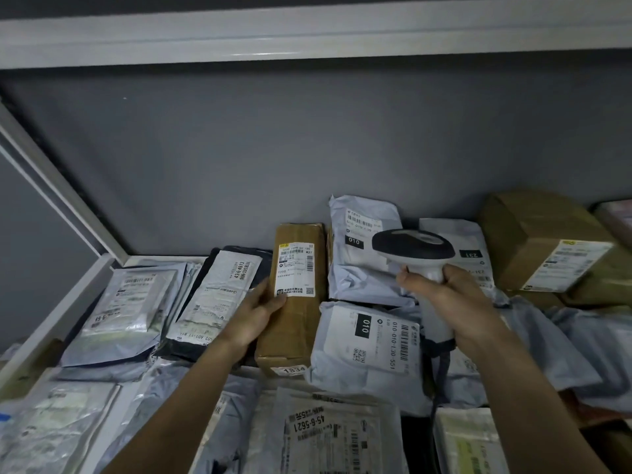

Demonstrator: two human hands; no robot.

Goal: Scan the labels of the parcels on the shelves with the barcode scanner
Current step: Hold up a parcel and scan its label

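Brown cardboard box (297, 302) with white label (295, 268), white-and-black scanner (419, 254), grey wall (273, 148)

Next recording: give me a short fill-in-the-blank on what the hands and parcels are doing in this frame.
1. The right hand grips the white ____ by its handle.
2. The left hand holds the narrow ____-coloured cardboard box, its thumb near the white label.
3. The grey mailer bag right of that box shows the number ____ on a black patch.

Missing words: barcode scanner; brown; 010
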